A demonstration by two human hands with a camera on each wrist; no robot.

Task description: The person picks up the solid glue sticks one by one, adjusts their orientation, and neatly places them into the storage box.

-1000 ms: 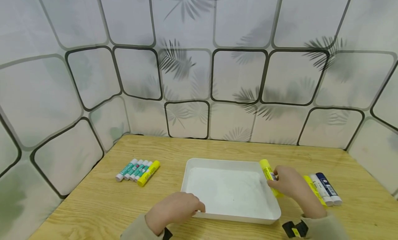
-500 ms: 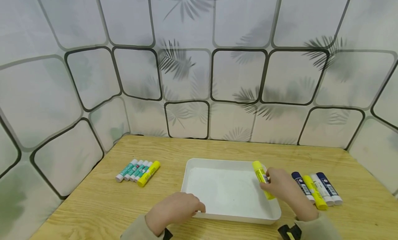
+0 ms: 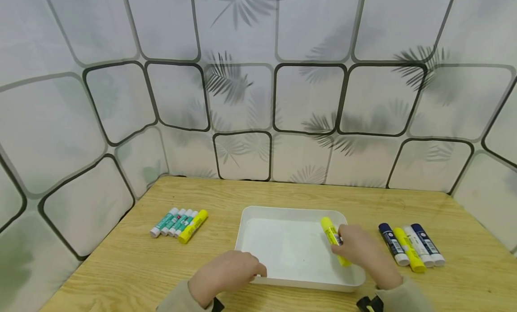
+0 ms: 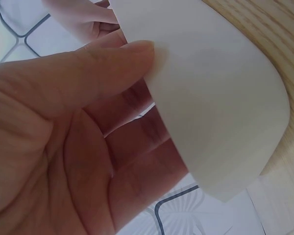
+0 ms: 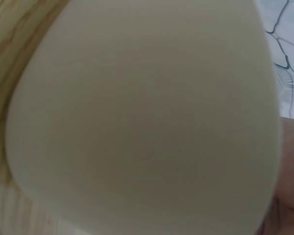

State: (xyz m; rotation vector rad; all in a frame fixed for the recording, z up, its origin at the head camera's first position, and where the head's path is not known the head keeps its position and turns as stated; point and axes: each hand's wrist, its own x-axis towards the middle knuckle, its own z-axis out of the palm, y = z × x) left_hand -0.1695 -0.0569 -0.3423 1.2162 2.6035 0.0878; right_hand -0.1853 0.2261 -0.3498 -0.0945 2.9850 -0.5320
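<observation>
A white tray (image 3: 278, 247) lies on the table. My left hand (image 3: 230, 270) grips its near wall at the left; in the left wrist view the thumb lies against the tray wall (image 4: 220, 98) with the other fingers on the far side. My right hand (image 3: 361, 249) holds a yellow glue stick (image 3: 330, 229) by its middle, slanted over the right part of the tray. Whether the stick touches the tray floor I cannot tell. The right wrist view is mostly filled by the tray's outer wall (image 5: 147, 117), and only a strip of hand shows at its edge.
Right of the tray lie two dark blue and white glue sticks, a yellow glue stick (image 3: 409, 250) and a white one (image 3: 418, 246). At the left, several green and white glue sticks (image 3: 173, 221) lie beside a yellow one (image 3: 193, 226). A patterned curtain (image 3: 303, 159) stands behind the table.
My right hand has carried the yellow glue stick leftward from the tray's right rim to over its inside. The left hand has stayed on the tray wall.
</observation>
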